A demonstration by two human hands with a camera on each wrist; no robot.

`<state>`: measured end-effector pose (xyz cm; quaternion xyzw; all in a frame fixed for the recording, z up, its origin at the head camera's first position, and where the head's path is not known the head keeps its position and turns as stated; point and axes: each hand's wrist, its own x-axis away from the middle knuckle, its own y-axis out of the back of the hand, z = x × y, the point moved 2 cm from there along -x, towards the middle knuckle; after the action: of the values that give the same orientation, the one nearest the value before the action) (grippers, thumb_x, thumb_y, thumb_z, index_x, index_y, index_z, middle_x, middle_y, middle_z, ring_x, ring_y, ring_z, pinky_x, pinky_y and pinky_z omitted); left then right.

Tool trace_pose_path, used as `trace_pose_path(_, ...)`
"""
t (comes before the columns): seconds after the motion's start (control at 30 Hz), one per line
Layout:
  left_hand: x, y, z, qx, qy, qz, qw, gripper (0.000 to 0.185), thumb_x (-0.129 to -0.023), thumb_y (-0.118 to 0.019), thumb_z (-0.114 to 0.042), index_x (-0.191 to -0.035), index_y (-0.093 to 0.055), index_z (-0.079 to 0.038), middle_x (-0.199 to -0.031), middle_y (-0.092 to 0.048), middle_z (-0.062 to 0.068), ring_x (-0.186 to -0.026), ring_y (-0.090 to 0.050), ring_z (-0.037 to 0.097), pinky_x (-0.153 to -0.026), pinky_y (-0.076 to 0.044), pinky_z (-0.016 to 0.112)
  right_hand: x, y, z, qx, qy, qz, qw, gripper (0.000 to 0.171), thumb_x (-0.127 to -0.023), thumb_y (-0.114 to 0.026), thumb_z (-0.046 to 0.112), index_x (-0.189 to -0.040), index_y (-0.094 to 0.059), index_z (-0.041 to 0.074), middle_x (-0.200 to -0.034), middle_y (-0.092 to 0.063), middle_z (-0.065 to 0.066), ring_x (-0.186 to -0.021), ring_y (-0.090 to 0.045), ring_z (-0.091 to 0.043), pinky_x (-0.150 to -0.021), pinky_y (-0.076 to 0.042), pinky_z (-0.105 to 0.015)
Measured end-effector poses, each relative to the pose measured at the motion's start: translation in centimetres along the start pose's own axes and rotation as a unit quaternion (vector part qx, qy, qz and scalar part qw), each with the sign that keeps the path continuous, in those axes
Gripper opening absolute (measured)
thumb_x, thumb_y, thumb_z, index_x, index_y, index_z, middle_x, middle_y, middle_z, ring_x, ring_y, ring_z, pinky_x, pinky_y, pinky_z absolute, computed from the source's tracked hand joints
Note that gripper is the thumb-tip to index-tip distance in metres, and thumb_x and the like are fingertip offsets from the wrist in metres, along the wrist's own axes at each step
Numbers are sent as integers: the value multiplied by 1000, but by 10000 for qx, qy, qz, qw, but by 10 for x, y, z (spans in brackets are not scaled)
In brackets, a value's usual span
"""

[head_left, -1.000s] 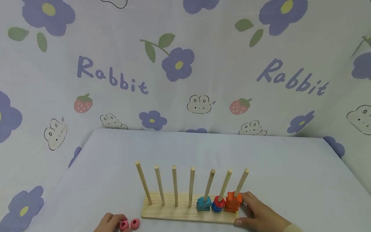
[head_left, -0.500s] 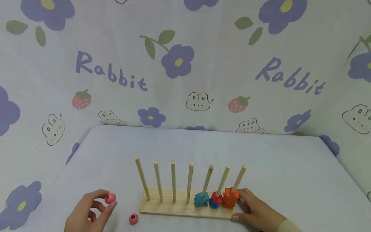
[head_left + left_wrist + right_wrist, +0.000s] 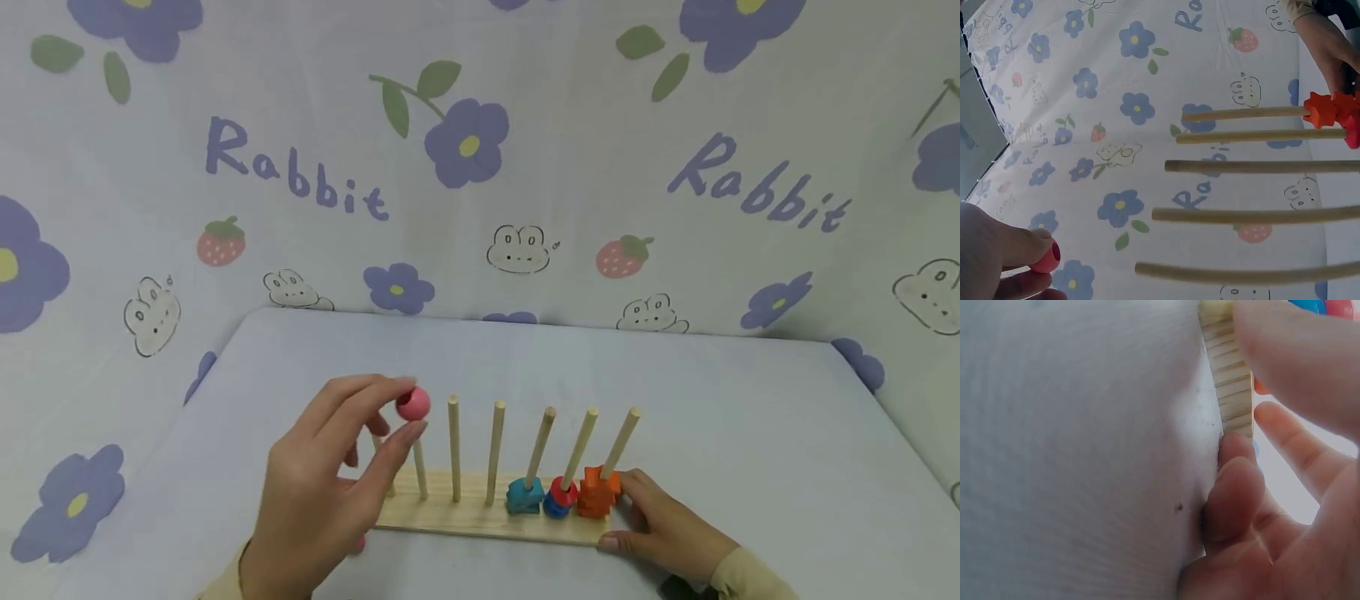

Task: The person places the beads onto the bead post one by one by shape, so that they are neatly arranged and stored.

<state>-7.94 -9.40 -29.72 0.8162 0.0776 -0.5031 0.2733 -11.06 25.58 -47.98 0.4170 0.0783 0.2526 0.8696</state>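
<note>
A wooden base (image 3: 465, 521) carries a row of several upright pegs. The three right pegs hold a blue piece (image 3: 525, 497), a red ring on a blue one (image 3: 561, 497) and stacked orange pieces (image 3: 597, 490). My left hand (image 3: 407, 410) pinches a pink bead (image 3: 414, 403) between thumb and forefinger, up by the tops of the leftmost pegs. In the left wrist view the pink bead (image 3: 1046, 259) sits left of the peg tips (image 3: 1147, 270). My right hand (image 3: 621, 522) grips the base's right end, and its fingers (image 3: 1235, 500) curl against the wooden base's end (image 3: 1229, 381).
A second pink bead (image 3: 361, 544) lies on the table in front of the base's left end, mostly hidden behind my left hand. The pale table top (image 3: 750, 433) is backed and flanked by a printed flower-and-rabbit cloth (image 3: 480, 167).
My left hand picked one pink bead off the table and carried it up and right to the tops of the left pegs. The other bead stayed down. The right hand kept its hold.
</note>
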Motion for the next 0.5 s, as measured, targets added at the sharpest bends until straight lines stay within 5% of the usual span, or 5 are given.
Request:
trace_pose_path(0.23, -14, -38, -3, -523, -511, 534, 9959, 18, -85, -73, -13, -102, -70, -10, -96, -67, 1, -57, -58, 7, -46, -41, 15, -2, 2, 0, -60, -216, 73, 9997, 54, -83, -66, 50, -124, -46, 20, -100, -40, 1, -80, -40, -6, -60, -35, -23)
trace_pose_path(0.5, -9, -58, -6, -767, -773, 1063, 9884, 15, -87, -70, -12, -101, -69, -16, -95, -65, 0, -54, -55, 6, -44, -37, 12, -3, -1, 0, -71, -177, 107, 9998, 56, -84, -66, 48, -127, -45, 20, -101, -40, 0, -81, -39, -6, -61, -35, -23)
